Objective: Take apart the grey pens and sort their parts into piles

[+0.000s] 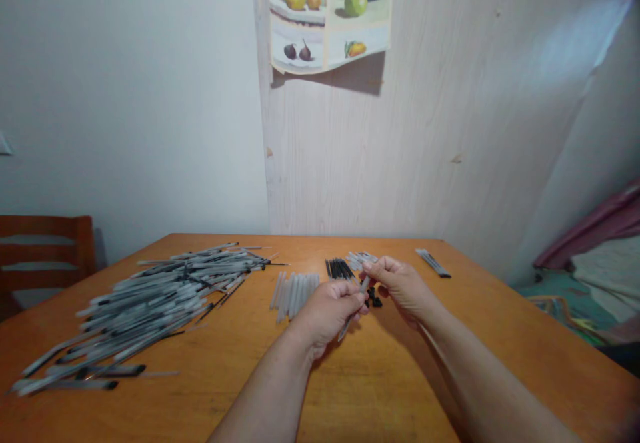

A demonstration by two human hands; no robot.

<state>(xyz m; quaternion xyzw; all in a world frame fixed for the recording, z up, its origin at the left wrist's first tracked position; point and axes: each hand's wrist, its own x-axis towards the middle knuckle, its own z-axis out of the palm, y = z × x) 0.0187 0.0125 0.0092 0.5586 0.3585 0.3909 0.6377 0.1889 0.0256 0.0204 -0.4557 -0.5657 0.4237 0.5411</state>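
Note:
My left hand is closed around a slim translucent pen barrel, whose lower end sticks out below the fingers. At the barrel's upper end, my right hand pinches with thumb and fingertips. Whether a smaller part is between those fingertips I cannot tell. Just left of my hands lies a row of translucent white barrels. Behind them are a set of dark thin sticks and several thin whitish pieces. Small black pieces, perhaps caps, lie partly hidden under my right hand.
A large loose pile of grey and black pens covers the table's left side. At the back right lies a small bundle of pens. The wooden table meets a wall with a fruit picture; a chair stands at left.

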